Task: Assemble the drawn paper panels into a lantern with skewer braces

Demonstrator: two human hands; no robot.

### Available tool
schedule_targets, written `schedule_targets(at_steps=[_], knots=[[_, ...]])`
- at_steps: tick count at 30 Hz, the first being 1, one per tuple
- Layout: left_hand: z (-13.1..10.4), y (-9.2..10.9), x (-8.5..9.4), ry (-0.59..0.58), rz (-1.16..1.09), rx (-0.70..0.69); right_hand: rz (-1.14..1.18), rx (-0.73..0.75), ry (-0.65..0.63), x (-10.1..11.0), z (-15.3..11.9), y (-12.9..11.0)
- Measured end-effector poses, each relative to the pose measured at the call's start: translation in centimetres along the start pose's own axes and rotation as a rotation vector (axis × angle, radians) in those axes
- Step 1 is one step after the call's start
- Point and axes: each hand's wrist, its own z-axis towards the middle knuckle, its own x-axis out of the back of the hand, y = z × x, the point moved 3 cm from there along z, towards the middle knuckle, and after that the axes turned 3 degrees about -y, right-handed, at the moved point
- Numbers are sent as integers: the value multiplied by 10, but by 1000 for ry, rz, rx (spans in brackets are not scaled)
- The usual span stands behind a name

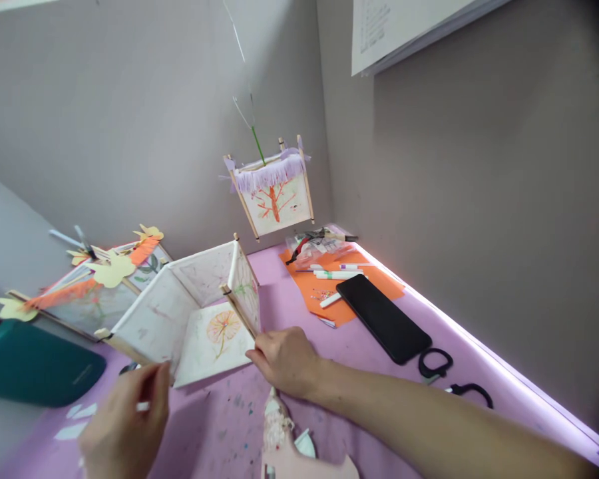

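A lantern frame (209,273) of white panels and wooden sticks stands on the purple table, its near side uncovered. An orange flower is drawn on its bottom panel. My right hand (287,362) is closed round the lower end of its right front stick. At the lower left, my left hand (130,419) is curled beside the left front stick, with fingertips pinched together and slightly blurred. A small white bit shows between its fingers, too unclear to name. Below my right hand lies a pale pink glue gun (279,432), its nozzle pointing away.
A finished lantern (274,199) with purple fringe hangs from a wire at the back. Another lantern (104,286) with yellow paper birds stands left, behind a teal container (40,366). On the right are orange paper (299,286), markers (339,274), a black phone (384,319) and scissors (434,362).
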Motion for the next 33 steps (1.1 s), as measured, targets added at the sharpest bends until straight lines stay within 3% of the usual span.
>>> schedule_targets(at_steps=[2, 4, 8, 13, 16, 19, 22, 27, 33], knots=[[-4, 15, -6, -47, 257, -138, -21, -8, -20, 1, -1, 0], [-7, 19, -12, -99, 409, -167, -42, -24, -38, 2, -1, 0], [-8, 10, -17, -255, 455, -3, -68, -46, -65, 2, 0, 3], [1, 0, -20, -303, 156, 218, -55, -78, -67, -1, 2, 6], [3, -3, -23, -336, -200, 397, -47, -91, -75, -3, 3, 7], [-2, -1, -27, -456, -669, 606, -47, -87, -66, -4, 2, 8], [-7, -1, -24, -440, -884, 759, -16, -77, -38, -1, 2, 9], [-10, -9, -17, -300, -917, 779, 45, -135, 2, 4, 2, 12], [-12, -3, -20, -357, -909, 676, 41, -128, 11, 7, 0, 11]])
